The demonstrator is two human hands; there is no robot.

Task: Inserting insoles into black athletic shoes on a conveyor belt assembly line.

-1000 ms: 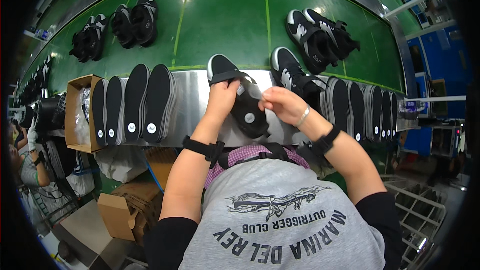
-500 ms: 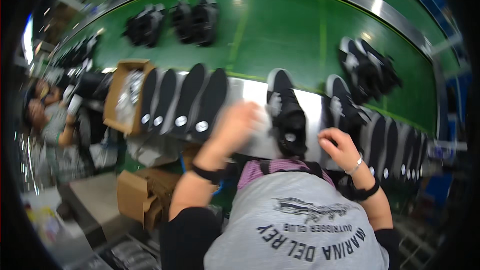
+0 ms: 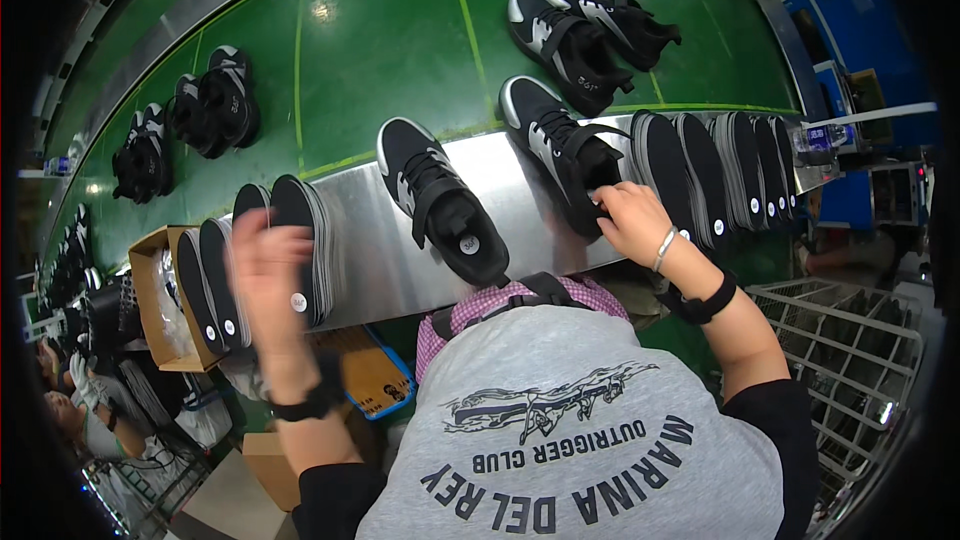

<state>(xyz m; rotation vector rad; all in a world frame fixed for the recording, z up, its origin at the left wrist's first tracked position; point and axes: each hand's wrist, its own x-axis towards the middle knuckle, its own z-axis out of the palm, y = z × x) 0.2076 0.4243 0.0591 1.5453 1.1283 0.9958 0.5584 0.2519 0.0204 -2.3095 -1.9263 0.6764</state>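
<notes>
A black shoe with a silver-grey toe (image 3: pixel 408 155) stands on the metal ledge (image 3: pixel 512 185) before me; a white round label shows inside its heel. To its right a matching shoe (image 3: pixel 548 125) rests partly on the ledge and partly on the green surface. My right hand (image 3: pixel 635 222) is at this second shoe's heel opening, fingers closed together on its edge. Over at the left, my left hand (image 3: pixel 266 275) is in front of a stack of black insoles (image 3: pixel 297 198). Motion smears its fingers, and whether they touch an insole is unclear.
More insole stacks (image 3: pixel 655 150) line the ledge at right, near a plastic bottle (image 3: pixel 815 142). Several shoes (image 3: pixel 575 55) stand on the green surface (image 3: pixel 390 35). At left are a cardboard box (image 3: pixel 148 290) and a co-worker's gloved hand (image 3: pixel 85 380). A wire rack (image 3: pixel 850 335) stands lower right.
The view has swung right, so the scene sits further left. My left hand has gone from beside the middle shoe to the insoles at left. My right hand has reached the second shoe's heel.
</notes>
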